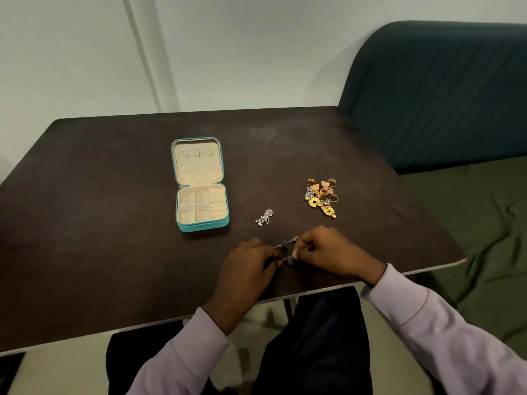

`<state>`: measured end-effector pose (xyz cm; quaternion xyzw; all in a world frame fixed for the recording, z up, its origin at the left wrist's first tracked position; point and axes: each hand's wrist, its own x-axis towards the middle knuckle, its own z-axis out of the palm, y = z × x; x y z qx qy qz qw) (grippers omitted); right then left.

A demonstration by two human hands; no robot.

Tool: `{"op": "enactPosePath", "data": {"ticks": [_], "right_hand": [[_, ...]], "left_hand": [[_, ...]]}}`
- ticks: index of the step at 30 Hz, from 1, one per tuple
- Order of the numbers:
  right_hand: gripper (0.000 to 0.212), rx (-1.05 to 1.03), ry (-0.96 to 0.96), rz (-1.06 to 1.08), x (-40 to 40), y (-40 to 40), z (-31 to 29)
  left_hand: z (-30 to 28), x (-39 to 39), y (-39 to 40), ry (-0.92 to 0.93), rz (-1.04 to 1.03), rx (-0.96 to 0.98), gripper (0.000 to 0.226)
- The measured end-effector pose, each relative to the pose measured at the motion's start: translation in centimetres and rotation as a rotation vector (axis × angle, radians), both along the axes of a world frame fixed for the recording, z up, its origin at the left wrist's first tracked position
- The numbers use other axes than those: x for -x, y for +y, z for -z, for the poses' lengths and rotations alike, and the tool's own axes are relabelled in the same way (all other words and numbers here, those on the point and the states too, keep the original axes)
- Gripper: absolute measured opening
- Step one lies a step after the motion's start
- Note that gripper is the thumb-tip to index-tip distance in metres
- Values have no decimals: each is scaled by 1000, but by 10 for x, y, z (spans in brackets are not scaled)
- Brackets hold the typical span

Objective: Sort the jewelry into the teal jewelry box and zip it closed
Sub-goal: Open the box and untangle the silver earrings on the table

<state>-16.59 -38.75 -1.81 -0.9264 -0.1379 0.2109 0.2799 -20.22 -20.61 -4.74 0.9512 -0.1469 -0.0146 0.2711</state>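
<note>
Both hands low centre on dark table, near front edge. Left hand curled, fingertips pinching one end of a small silver jewelry piece; right hand curled too, thumb and forefinger pinching the other end. Piece strung between the two hands, just above or on the tabletop; can't tell which. Too small and blurred to say what kind, looks like dangling silver bits on thin chain or hooks.

Teal jewelry box at 11 o'clock from the hands, well apart, unzipped and lying flat open. Lid half toward the wall, cream lining with three small tabs. Base half nearer, cream dividers: small square compartments left and middle, ring-roll strip along right side. Nothing visible in any compartment.

Loose silver earring at 12 o'clock from left hand, between box and hands, touching neither.

Pile of gold and yellow jewelry at 1 o'clock from the hands, near: gold rings, yellow flower-shaped pieces, a few silver bits mixed in, all touching.

Dark green sofa at 2 o'clock beyond table edge. Lilac sleeves on both forearms.
</note>
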Motion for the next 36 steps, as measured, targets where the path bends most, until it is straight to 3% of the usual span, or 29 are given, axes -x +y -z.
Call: {"op": "enactPosePath", "data": {"ticks": [17, 22, 29, 36], "right_hand": [[9, 95, -281, 25, 7, -17, 7], [12, 128, -398, 23, 8, -19, 15], [15, 105, -455, 36, 8, -20, 22], [11, 18, -508, 70, -7, -12, 7]], "left_hand": [[7, 9, 1, -181, 13, -9, 22], [11, 9, 0, -258, -16, -53, 10], [12, 9, -2, -289, -24, -23, 9], [-9, -16, 9, -358, -161, 55, 9]]}}
